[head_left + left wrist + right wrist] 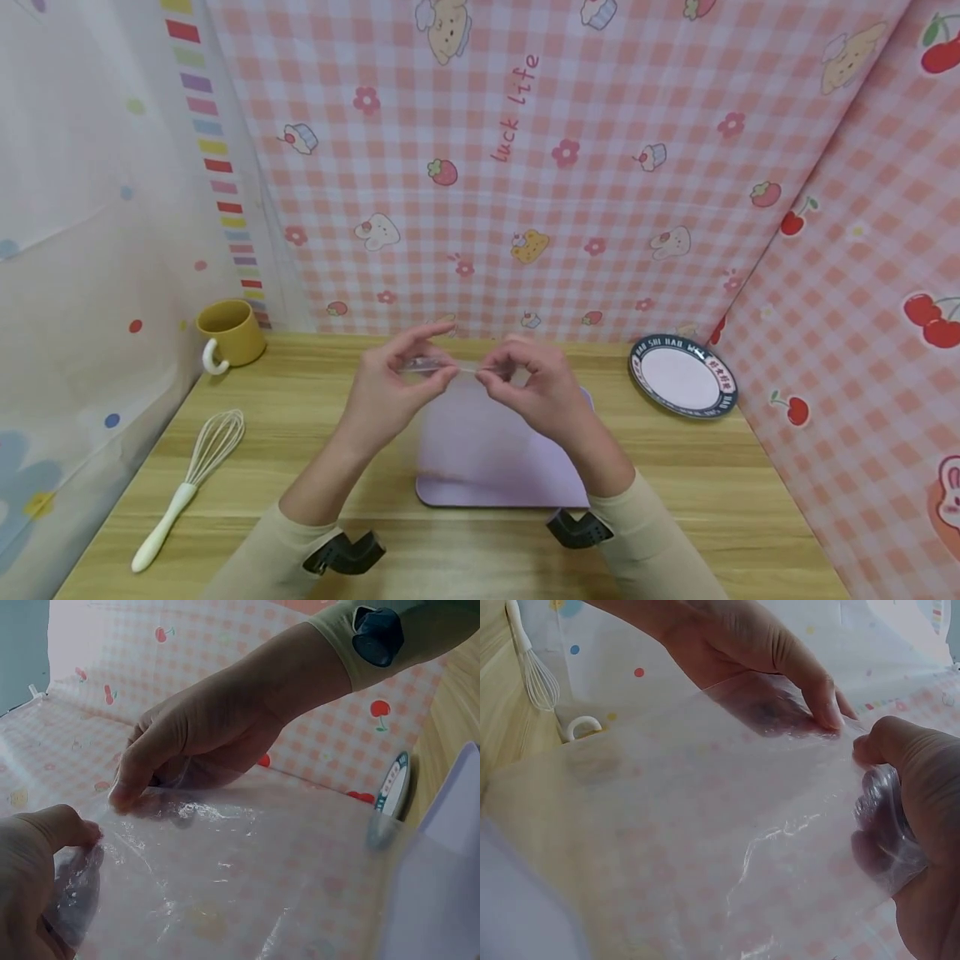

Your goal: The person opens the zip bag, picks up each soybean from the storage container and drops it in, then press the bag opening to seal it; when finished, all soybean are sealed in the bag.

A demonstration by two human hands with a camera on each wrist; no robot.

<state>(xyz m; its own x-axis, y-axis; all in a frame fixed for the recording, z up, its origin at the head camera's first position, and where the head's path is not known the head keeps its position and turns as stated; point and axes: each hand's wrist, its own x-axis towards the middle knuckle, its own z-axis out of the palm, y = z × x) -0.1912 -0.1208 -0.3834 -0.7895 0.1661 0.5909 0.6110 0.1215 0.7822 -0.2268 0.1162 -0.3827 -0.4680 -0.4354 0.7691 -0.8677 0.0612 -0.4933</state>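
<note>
A clear plastic bag (pixel 217 862) hangs between the two hands, thin and see-through, with shiny creases. My left hand (pixel 390 379) pinches its top edge between thumb and fingers. Close beside it, my right hand (pixel 536 379) pinches the same edge. In the right wrist view, the fingers of both hands show through the film (pixel 705 825), and the thumbs are near each other at the top edge. Below the hands, a lavender board (pixel 510 483) with rounded corners lies on the table, partly seen through the bag.
On the wooden table (pixel 300 467), a yellow mug (pixel 236 337) with a white handle stands at the back left. A white-handled whisk (pixel 183 500) lies in front of it. A dark-rimmed plate (pixel 682 379) sits at the back right. Patterned cloth walls (pixel 480 208) enclose the table.
</note>
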